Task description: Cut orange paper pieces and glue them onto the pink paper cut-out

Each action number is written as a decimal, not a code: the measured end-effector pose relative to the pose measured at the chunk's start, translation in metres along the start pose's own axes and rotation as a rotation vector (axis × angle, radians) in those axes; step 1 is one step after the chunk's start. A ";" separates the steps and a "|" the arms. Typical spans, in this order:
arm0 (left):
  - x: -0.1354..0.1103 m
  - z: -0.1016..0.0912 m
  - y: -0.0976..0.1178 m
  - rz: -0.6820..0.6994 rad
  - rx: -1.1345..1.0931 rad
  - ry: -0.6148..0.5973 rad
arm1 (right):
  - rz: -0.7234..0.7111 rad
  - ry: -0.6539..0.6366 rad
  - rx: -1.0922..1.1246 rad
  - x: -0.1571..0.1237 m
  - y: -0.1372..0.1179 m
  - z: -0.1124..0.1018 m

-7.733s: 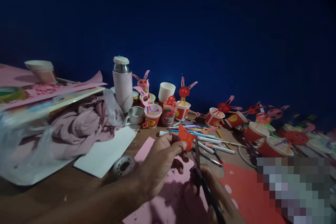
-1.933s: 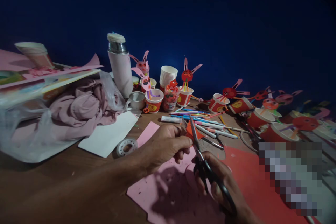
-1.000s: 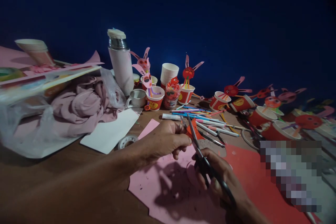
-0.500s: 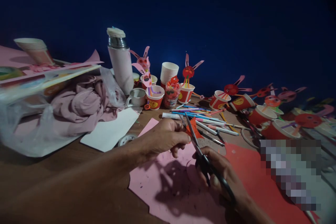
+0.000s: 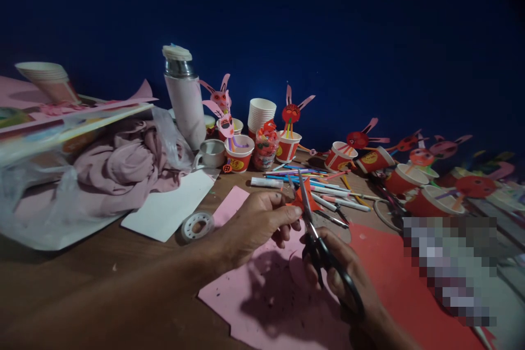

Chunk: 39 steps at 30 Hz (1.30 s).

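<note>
- Pinched between the thumb and fingertips of the left hand [image 5: 262, 221], with the lower fingers loosely curled: a small piece of orange-red paper [image 5: 304, 199], raised above the pink paper sheet [image 5: 287, 301].
- Gripped by the loops in the right hand [image 5: 348, 268], with fingers wrapped around the handles: black-handled scissors [image 5: 315, 236], blades spread, one in front of the orange-red paper and the other apparently behind.
- Done, to judge by the pointed corners: some trimming of the outline.
- Left, in all likelihood: the present cut, not yet closed through; final shape impossible to tell.
- Apparently complete: a rabbit-eared red paper figure [image 5: 291, 112], upright in a printed paper cup [image 5: 288, 147], and a pink paper figure [image 5: 225, 124] in a second printed paper cup [image 5: 240, 154].
- Seemingly unused: a stack of nested paper cups [image 5: 261, 115].
- Lying just beyond the hands: felt-tip pens [image 5: 266, 181]; beside the right hand, a red paper sheet [image 5: 389, 273].
</note>
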<state>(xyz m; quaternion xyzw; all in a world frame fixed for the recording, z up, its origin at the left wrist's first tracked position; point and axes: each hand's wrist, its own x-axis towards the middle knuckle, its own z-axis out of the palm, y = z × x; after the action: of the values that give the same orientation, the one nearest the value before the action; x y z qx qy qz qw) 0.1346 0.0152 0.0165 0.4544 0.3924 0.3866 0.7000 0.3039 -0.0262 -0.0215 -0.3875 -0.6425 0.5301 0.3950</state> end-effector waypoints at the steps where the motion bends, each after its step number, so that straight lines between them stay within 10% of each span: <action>1: 0.000 0.000 0.001 0.001 0.012 0.007 | 0.010 -0.012 0.004 0.000 0.000 0.000; 39: -0.002 -0.010 0.019 0.023 0.242 -0.064 | 0.056 -0.081 -0.003 -0.001 -0.001 0.000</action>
<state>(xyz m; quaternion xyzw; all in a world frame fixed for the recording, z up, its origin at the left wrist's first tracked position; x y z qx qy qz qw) 0.1210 0.0225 0.0322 0.5521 0.4082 0.3299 0.6478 0.3040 -0.0273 -0.0208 -0.3840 -0.6477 0.5552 0.3534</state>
